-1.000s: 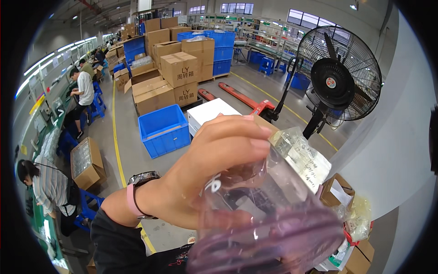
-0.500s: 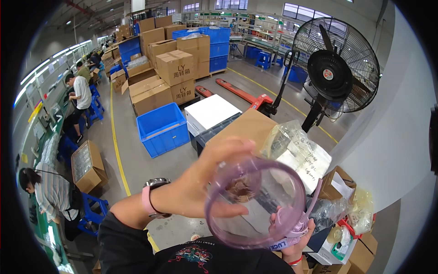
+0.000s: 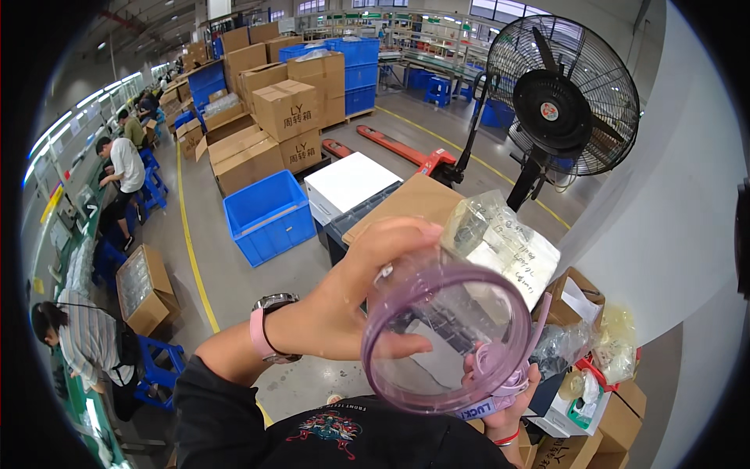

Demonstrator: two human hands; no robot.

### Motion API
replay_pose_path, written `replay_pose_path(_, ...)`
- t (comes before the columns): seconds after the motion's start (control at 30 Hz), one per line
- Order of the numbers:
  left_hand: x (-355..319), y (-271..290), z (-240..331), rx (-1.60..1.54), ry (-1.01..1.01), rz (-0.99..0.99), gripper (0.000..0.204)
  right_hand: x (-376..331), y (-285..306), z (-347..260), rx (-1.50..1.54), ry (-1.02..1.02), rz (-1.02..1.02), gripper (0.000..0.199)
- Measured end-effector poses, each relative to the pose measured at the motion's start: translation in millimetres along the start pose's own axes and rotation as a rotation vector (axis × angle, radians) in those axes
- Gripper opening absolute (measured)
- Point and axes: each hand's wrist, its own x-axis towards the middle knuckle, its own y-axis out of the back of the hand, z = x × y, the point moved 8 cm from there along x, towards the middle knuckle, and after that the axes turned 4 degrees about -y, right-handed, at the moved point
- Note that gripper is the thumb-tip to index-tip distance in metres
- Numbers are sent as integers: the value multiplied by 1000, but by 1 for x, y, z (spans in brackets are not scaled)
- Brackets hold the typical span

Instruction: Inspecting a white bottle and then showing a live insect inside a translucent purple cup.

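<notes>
My left hand (image 3: 383,289), with a watch on a pink band (image 3: 264,328) at its wrist, is wrapped round a clear cup-shaped container with a translucent purple rim (image 3: 473,275). The container lies on its side in the air, its wide round opening facing me. Just beyond and below the rim, my right hand (image 3: 504,426) is closed on a lilac lid-like piece (image 3: 512,383) with a loop and a long strap. Part of that piece shows only through the clear wall, so its full shape is hidden.
A cardboard sheet (image 3: 410,205) and a plastic bag with white paper (image 3: 508,250) lie ahead. A black floor fan (image 3: 558,109) stands at right. Left of centre are a blue crate (image 3: 269,220) and stacked cartons (image 3: 285,109). Several people sit along a bench at far left.
The surroundings have shifted slightly up and left in view. My left hand and the container have moved a little right and up, and the container is turned slightly. Both holds continue.
</notes>
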Motion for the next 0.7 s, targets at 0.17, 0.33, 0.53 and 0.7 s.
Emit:
replay_pose_path(0.17,-4,3,-8,-62,-20,58,88,-4,-3,0,80,14,-13,71)
replay_pose_path(0.33,-1,-15,4,7,-72,-43,90,-3,2,2,-18,12,-5,71)
replay_pose_path(0.53,-3,-8,-14,-75,-12,43,87,-8,2,-4,36,31,-19,70)
replay_pose_path(0.7,-4,-27,-6,12,-67,-73,88,-4,2,-4,-16,18,-6,69)
